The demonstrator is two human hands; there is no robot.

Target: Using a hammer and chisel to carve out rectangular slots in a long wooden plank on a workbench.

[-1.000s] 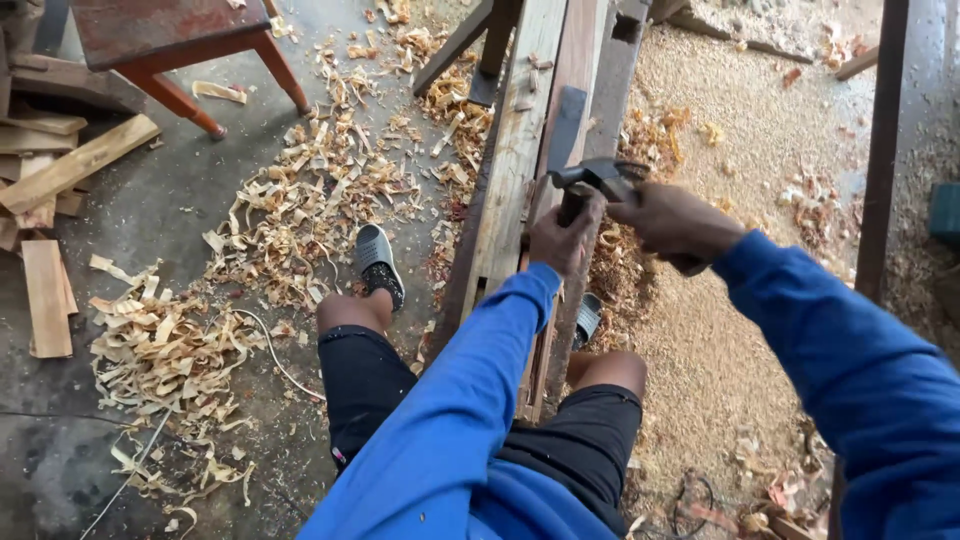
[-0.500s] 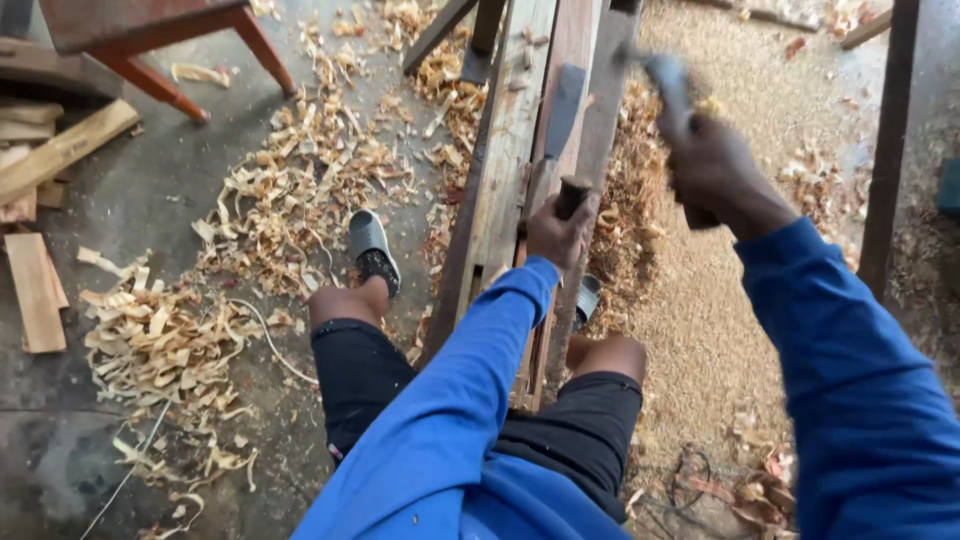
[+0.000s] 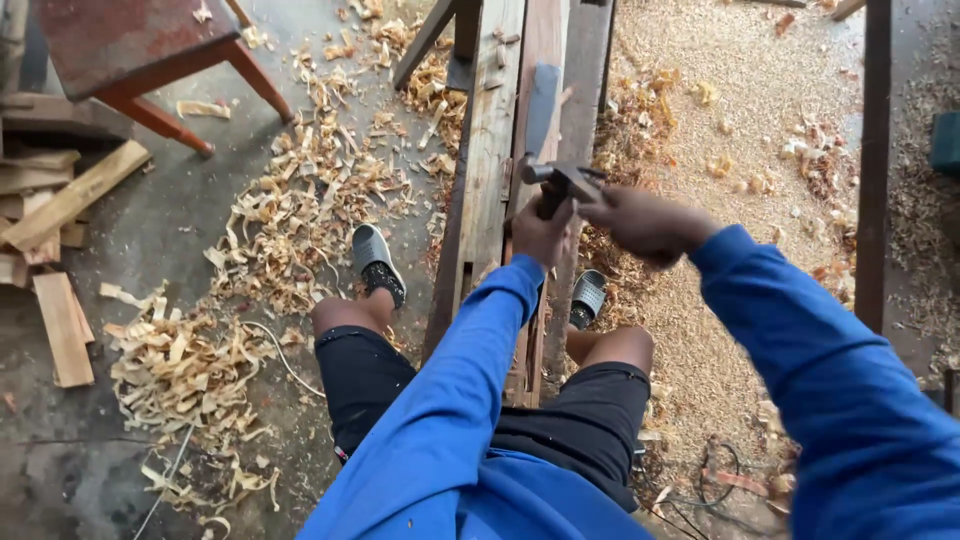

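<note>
The fingers of the left hand [image 3: 540, 232] were wrapped tight around the dark handle of a chisel [image 3: 548, 203], held upright with its tip on the long timber [image 3: 535, 120] that ran away between the person's knees. The fingers of the right hand [image 3: 640, 222] were clenched on the handle of a hammer [image 3: 562, 177], whose metal head sat right at the top of the chisel, touching it or just about to; the blur made it hard to tell which.

The timber lay along a narrow wooden table [image 3: 485, 170] made of rough beams, which the person straddled. A grey sandal [image 3: 376, 258] rested on the concrete floor [image 3: 130, 250] to the left of the beams, and another [image 3: 588, 295] on the right.

As for progress, a slot or recess appeared to be under way where the chisel stood, but its depth was hidden behind the hands, so how much cutting remained could not be judged. Heaps of curled wood shavings [image 3: 300, 200] lay left of the table and a broad spread of sawdust [image 3: 720, 110] right of it, suggesting plenty of planing and sawing was already done. Offcut boards [image 3: 60, 200] were stacked at the far left, near a red stool [image 3: 130, 45].
</note>
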